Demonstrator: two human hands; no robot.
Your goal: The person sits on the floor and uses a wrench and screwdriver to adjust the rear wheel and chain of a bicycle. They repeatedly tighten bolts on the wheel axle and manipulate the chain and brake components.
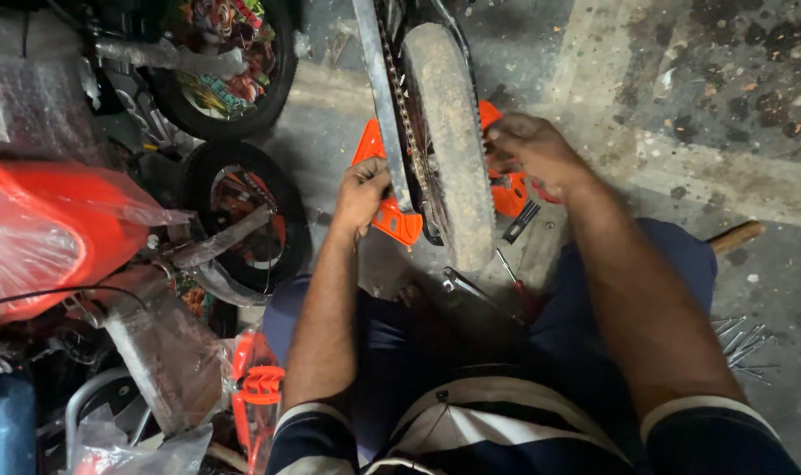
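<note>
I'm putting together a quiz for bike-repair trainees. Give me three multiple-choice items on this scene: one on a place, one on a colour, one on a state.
1. Where does the dirty wheel stand?
A. between the two hands
B. left of both hands
C. on the lap

2. What colour is the plastic guard under the left hand?
A. blue
B. orange
C. white

3. How is the left hand set?
A. flat and open on the floor
B. closed around the guard and the metal bar
C. raised, touching nothing

Key: 1 A, the right hand works on the wheel's far side; 2 B, the guard is bright orange; 3 B, its fingers curl around the guard's edge beside the bar.
</note>
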